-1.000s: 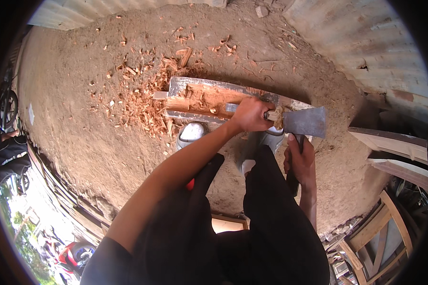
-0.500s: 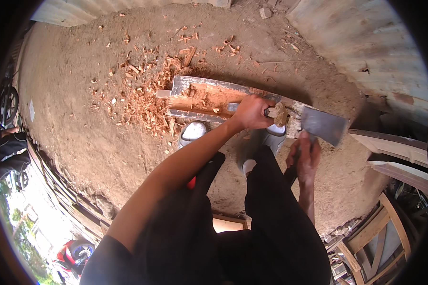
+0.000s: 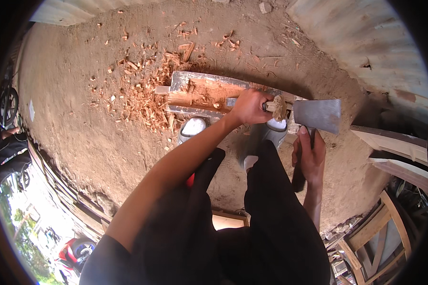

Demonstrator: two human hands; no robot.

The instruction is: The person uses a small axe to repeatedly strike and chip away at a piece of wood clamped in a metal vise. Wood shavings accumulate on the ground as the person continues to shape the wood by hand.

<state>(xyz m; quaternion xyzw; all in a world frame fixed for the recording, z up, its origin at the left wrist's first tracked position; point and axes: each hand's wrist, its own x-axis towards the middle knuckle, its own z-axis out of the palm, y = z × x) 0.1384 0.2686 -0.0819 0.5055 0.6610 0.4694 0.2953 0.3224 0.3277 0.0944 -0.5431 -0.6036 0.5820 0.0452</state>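
My left hand (image 3: pixel 250 107) is wrapped round a chisel (image 3: pixel 231 102), its flat metal blade lying toward the left over a long wooden piece (image 3: pixel 209 77). The chisel's pale handle end, frayed and mushroomed, sticks out to the right of my fist. Reddish bare wood shows in the hollow of the piece, between dark, worn edges. My right hand (image 3: pixel 313 154) grips the dark handle of a hatchet (image 3: pixel 318 114). The broad grey hatchet head is just right of the chisel's end, with a small gap between them. My feet in light shoes (image 3: pixel 193 129) are against the near side of the wood.
Reddish wood chips (image 3: pixel 150 95) are scattered over the dirt ground, thickest at the wood's left end. Corrugated metal sheeting (image 3: pixel 366 47) stands at the upper right. Wooden boards (image 3: pixel 390 145) and a wooden frame (image 3: pixel 380 237) lie on the right. A red motorcycle (image 3: pixel 73 251) is at lower left.
The hatchet has turned, so its head now lies more level, and has shifted slightly left and up. My right hand has moved a little right. My left hand keeps hold of the chisel.
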